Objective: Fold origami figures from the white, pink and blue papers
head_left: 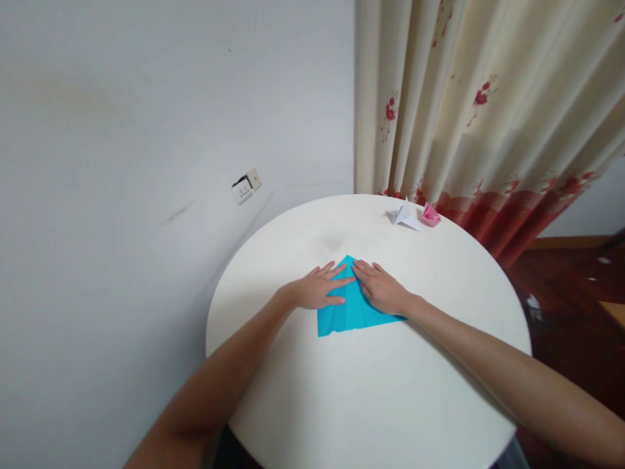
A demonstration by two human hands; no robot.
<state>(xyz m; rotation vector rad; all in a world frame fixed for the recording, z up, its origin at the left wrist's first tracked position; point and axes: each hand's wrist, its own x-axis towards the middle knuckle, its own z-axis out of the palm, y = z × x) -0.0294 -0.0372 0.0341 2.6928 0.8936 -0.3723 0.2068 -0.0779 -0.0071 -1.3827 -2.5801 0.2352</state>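
Note:
A sheet of bright blue paper lies flat on the white round table, with a pointed top and a slightly ragged near edge. Faint vertical creases show on its left part. My left hand rests on the paper's left side, fingers spread. My right hand lies flat along the right slanting edge, its fingertips near the top point. The two hands almost meet there and cover parts of both slanting sides. Neither hand grips anything.
A white folded paper crane and a pink folded paper piece sit at the far right of the table. Behind are a wall with a socket and a floral curtain.

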